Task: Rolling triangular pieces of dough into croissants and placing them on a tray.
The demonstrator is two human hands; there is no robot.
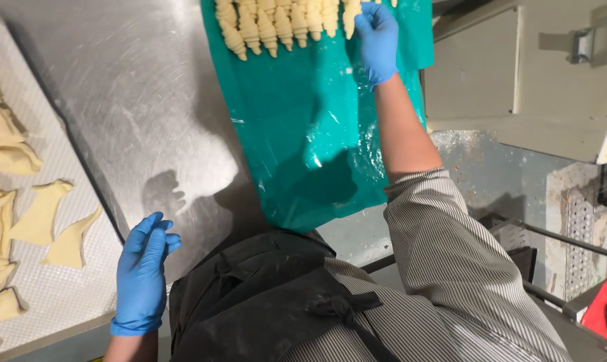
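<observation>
While the left hand (141, 269) hangs open beside the steel table (136, 100), the right hand (377, 37) seemingly pinches the last rolled croissant (351, 15) on the green sheet (317, 134).

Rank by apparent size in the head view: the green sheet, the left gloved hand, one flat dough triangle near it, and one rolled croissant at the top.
1. Green sheet, by far the largest.
2. Left hand, though it sits nearer the camera.
3. Dough triangle.
4. Rolled croissant, smallest, but farthest away, so its rank against the triangle is unsure.
</observation>
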